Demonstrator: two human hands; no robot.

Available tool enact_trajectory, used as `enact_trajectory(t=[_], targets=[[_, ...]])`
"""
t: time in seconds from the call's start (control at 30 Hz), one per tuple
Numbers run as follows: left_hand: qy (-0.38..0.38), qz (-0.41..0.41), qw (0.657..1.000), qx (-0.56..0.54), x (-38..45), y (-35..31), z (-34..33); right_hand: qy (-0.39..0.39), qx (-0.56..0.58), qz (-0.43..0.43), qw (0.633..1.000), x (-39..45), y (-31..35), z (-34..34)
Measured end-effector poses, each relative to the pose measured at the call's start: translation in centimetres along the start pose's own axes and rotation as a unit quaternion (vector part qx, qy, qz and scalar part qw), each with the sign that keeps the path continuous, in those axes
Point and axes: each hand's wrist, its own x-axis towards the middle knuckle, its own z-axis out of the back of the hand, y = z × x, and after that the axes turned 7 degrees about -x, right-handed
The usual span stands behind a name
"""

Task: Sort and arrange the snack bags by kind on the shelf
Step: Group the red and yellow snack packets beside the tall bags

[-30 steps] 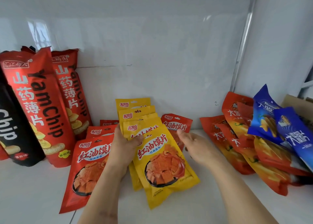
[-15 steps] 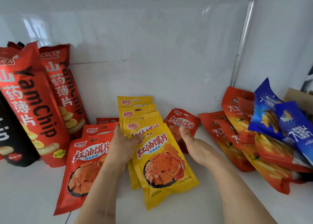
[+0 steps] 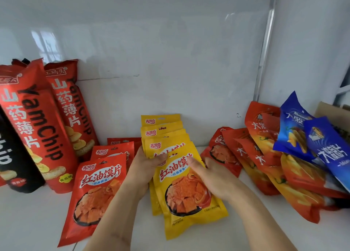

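Left hand: the left hand (image 3: 144,172) grips the left edge of the yellow snack bags (image 3: 181,186) at centre, thumb curled over the front of the stack, fingers hidden behind it.
Right hand: the right hand (image 3: 212,176) lies on the front yellow bag from 3 o'clock, its thumb across the printed label; its motion-blurred fingers look loosely bent, and I cannot tell whether they pinch the bag's right edge.
Yellow snack bags: fanned overlapping stack, tops towards 12 o'clock against the back wall, bottoms resting on the white shelf (image 3: 28,222).
Red snack bags: the red snack bags (image 3: 98,190) of the same brand lie overlapping just beside the yellow stack at 9 o'clock; one more red bag (image 3: 219,152) shows at 3 o'clock behind the right hand.
YamChip bags: two tall red YamChip bags (image 3: 37,129) lean on the wall at 10 o'clock, a black one (image 3: 13,156) at the left edge.
Chip pile: orange-red chip bags (image 3: 295,175) heaped at 3 o'clock, with blue chip bags (image 3: 325,148) on top.
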Motion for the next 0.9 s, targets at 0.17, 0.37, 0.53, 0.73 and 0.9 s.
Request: enact_trajectory(t=[0.17, 0.37, 0.53, 0.73, 0.9], targets=[[-0.017, 0.036, 0.999, -0.036, -0.7, -1.3, 0.0, 0.015, 0.077, 0.007, 0.997, -0.1, 0.4, -1.6], [-0.058, 0.056, 0.997, 0.002, -0.3, -3.1, 0.7, -0.066, 0.101, -0.022, 0.992, -1.4, 2.7, -3.7], [-0.109, 0.085, 0.987, 0.081, 0.9, -2.0, 1.7, -0.059, 0.055, -0.053, 0.995, -1.5, 3.2, -6.2], [-0.124, 0.074, 0.953, 0.265, 1.4, -1.0, 1.2, -0.124, -0.022, -0.08, 0.989, -1.6, 3.1, -7.8], [-0.121, 0.074, 0.913, 0.383, 1.8, -1.1, 0.3, -0.168, -0.069, -0.085, 0.98, -2.1, 3.6, -8.7]])
